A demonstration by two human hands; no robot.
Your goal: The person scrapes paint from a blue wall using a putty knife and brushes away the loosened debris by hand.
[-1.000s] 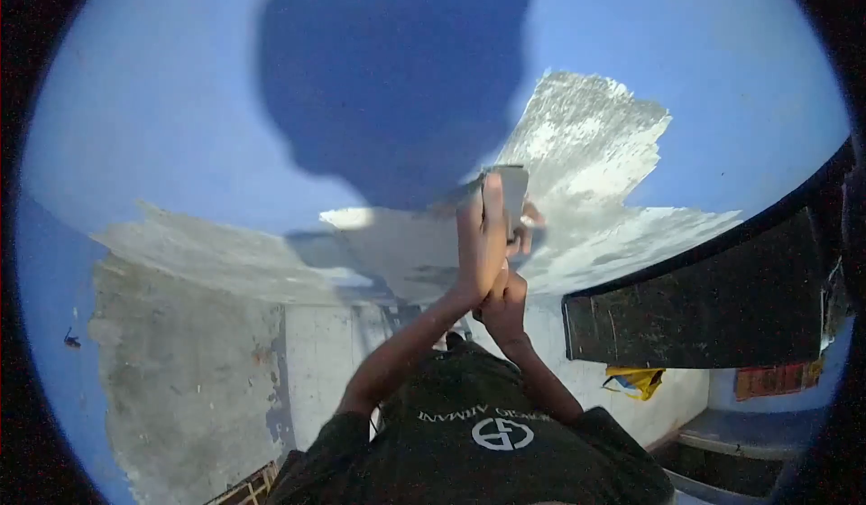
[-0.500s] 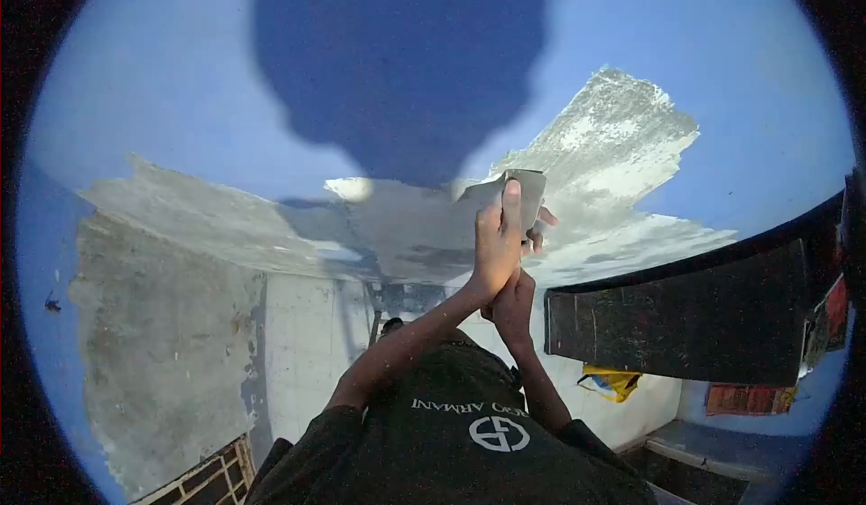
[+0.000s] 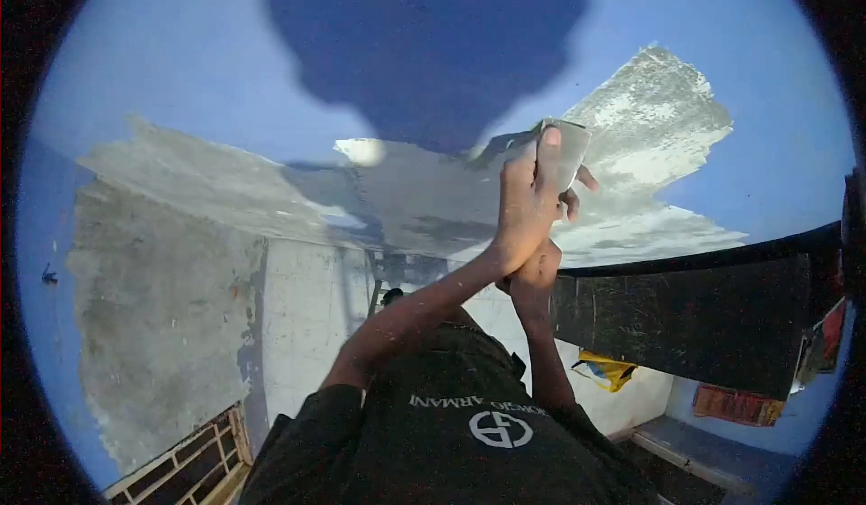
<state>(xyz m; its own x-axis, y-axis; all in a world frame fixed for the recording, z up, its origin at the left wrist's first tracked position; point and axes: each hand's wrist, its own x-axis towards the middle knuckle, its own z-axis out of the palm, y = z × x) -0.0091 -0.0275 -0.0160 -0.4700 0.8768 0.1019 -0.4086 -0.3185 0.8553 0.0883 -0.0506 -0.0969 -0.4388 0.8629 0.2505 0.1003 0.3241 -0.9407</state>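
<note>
My left hand (image 3: 528, 203) holds a flat grey plate-like tool (image 3: 570, 148), its thumb along the face and fingertips showing past the right edge. The tool is against or close to a blue surface (image 3: 180, 63) with a patchy grey-white area (image 3: 415, 185). My right hand (image 3: 539, 266) is closed at my left wrist, crossing beneath it, with its fingers mostly hidden. A rough grey-white strip (image 3: 654, 108) extends up and right from the tool.
A large dark shadow falls across the blue surface. Grey plaster (image 3: 162, 306) and a window grille (image 3: 194, 464) are at the left. On the right are a dark panel (image 3: 686, 324), a yellow bag (image 3: 609, 370), a reddish cloth (image 3: 735, 406) and a ledge (image 3: 713, 455).
Both hands and the tool have moved up and right in view. The patches and the shadow have also shifted in the frame; the grip looks the same.
</note>
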